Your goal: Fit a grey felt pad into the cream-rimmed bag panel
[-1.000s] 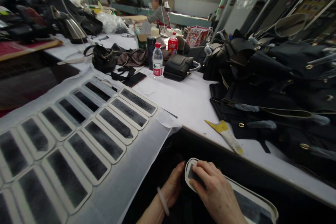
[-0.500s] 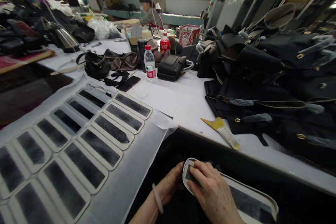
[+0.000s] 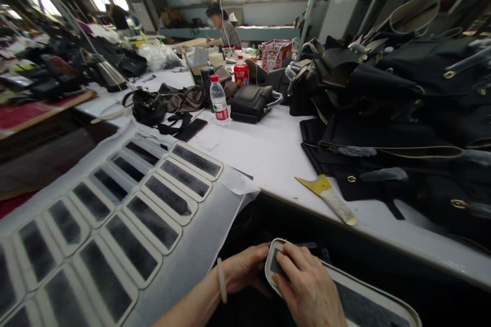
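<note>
A long rounded panel [image 3: 368,294], cream-edged with a dark strip along its middle, slants across the lower right. My right hand [image 3: 307,281] lies over its near left part, fingers bent and fingertips pressed on the dark strip. At the panel's rounded left end is my left hand [image 3: 249,265], a pale band on its wrist; its fingertips are hidden behind the edge, where it seems to hold the rim. Dark material lies below both hands and is hard to make out.
Similar panels [image 3: 132,245] lie in rows on a white sheet at left. A yellow-and-white pointed tool [image 3: 326,196] rests near the table edge. Black bags [image 3: 399,112] pile up at right. A water bottle [image 3: 219,102] stands mid-table, and a person [image 3: 226,30] sits behind.
The view has shifted slightly. My left forearm reaches in at a flatter angle, and its fingers have moved a little at the panel's end. My right hand still presses on the panel.
</note>
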Motion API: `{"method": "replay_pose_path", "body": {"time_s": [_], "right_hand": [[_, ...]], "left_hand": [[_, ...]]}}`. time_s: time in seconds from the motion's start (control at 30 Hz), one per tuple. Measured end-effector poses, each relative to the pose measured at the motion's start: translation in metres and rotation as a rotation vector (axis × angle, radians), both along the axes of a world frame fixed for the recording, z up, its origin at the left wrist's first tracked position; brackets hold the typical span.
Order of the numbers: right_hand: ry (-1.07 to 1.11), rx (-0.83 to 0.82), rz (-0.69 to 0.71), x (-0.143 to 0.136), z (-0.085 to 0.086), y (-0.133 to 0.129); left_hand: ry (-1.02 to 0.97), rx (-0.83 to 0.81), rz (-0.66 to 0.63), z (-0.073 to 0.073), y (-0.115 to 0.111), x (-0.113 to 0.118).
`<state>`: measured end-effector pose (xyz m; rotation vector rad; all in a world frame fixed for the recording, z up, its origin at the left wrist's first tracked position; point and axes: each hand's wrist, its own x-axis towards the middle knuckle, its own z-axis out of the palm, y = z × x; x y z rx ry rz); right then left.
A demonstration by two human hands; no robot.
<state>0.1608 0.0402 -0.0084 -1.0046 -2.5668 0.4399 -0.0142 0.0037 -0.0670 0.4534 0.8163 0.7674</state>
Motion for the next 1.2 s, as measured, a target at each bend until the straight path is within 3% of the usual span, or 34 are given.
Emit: {"method": "replay_pose_path", "body": {"time_s": [0.13, 0.37, 0.7, 0.87, 1.0, 1.2], "right_hand": [[-0.018, 0.033, 0.049, 0.005, -0.007, 0.002], [0.072, 0.088, -0.003, 0.002, -0.003, 0.000], [0.127, 0.091, -0.009, 0.000, -0.006, -0.001], [0.206, 0.103, -0.175, -0.009, -0.018, -0.011], [0.174, 0.095, -0.185, -0.011, -0.024, -0.014], [0.235, 0.209, -0.200, -0.013, -0.028, -0.011]], "left_hand": [[-0.022, 0.024, -0.073, -0.003, 0.007, -0.009], [0.028, 0.030, -0.165, 0.022, 0.016, -0.019], [0.181, 0.060, -0.072, 0.044, 0.016, -0.020], [0.235, 0.083, -0.082, 0.052, 0.017, -0.017], [0.316, 0.095, -0.070, 0.056, 0.015, -0.013], [0.495, 0.193, -0.022, 0.063, 0.014, 0.002]]}}
